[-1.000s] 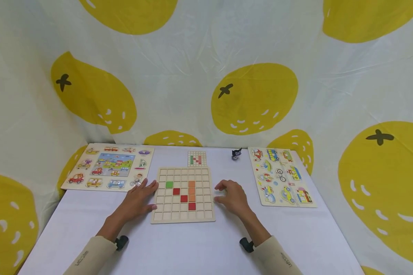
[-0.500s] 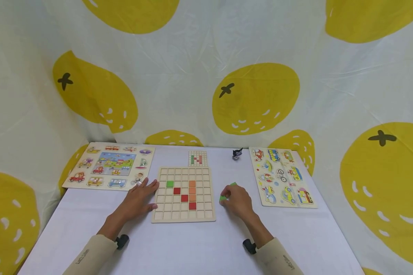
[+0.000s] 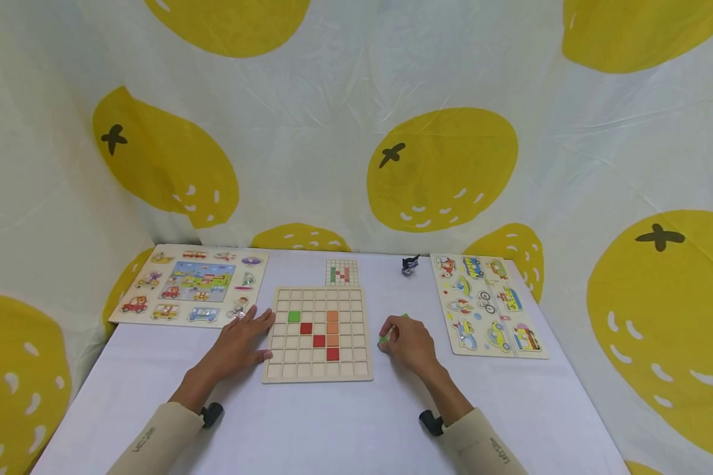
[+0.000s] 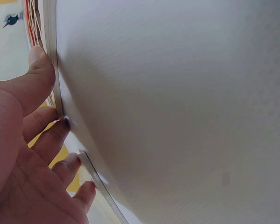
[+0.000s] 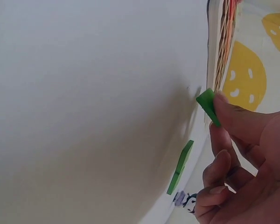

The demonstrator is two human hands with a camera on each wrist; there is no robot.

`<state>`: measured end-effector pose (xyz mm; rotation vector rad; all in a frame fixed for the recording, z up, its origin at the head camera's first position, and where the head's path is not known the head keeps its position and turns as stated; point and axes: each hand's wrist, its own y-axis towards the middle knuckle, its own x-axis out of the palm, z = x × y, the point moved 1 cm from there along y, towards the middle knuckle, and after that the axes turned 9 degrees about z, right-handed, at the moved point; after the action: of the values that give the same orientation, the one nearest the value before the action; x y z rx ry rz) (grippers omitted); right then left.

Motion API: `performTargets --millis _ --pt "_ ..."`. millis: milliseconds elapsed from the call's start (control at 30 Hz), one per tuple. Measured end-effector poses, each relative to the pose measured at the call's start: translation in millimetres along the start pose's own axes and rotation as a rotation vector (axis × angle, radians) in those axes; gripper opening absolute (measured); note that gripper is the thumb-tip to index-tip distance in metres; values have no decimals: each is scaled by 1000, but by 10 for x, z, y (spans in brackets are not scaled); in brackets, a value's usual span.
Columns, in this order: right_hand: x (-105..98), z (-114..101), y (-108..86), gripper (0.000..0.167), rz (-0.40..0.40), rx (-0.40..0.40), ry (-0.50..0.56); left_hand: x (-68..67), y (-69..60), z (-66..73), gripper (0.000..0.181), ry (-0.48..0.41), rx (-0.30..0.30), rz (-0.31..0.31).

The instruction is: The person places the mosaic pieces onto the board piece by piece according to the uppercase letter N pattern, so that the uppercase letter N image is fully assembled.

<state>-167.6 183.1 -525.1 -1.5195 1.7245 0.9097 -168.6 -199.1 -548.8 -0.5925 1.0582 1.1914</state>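
Note:
A wooden grid board point(image 3: 306, 373) lies on the table, with a green tile point(image 3: 294, 316), several red tiles point(image 3: 319, 341) and several orange tiles point(image 3: 332, 316) in its cells. My left hand point(image 3: 237, 346) rests at the board's left edge, thumb and fingertips touching its side in the left wrist view. To the right of the board, my right hand point(image 3: 410, 343) pinches a green square tile point(image 5: 208, 106) between thumb and index finger, tilted off the table. More green tiles point(image 5: 181, 167) lie on the cloth close by; in the head view the hand mostly covers them.
A small pattern card point(image 3: 341, 272) lies behind the board. Picture puzzle boards sit at the left point(image 3: 202, 316) and right point(image 3: 481, 310). A small black-and-white figure point(image 3: 410, 265) stands at the back. A fruit-print curtain point(image 3: 309, 165) hangs behind the table.
My right hand has shifted slightly right, away from the board's edge, and now pinches a green tile. My left hand keeps its place at the board.

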Motion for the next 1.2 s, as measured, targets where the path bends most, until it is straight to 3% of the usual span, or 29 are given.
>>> performTargets --millis 367,633,867,1200 --pt "118 -246 53 19 48 8 147 -8 11 14 88 -8 -6 -4" --pt "327 -520 79 16 7 -24 224 2 19 17 88 3 -7 -14" --pt "540 -767 125 13 -74 -41 274 -1 19 24 88 -4 -27 -23" --pt "805 -1023 247 13 -97 -83 228 8 24 29 89 -9 -44 -34"
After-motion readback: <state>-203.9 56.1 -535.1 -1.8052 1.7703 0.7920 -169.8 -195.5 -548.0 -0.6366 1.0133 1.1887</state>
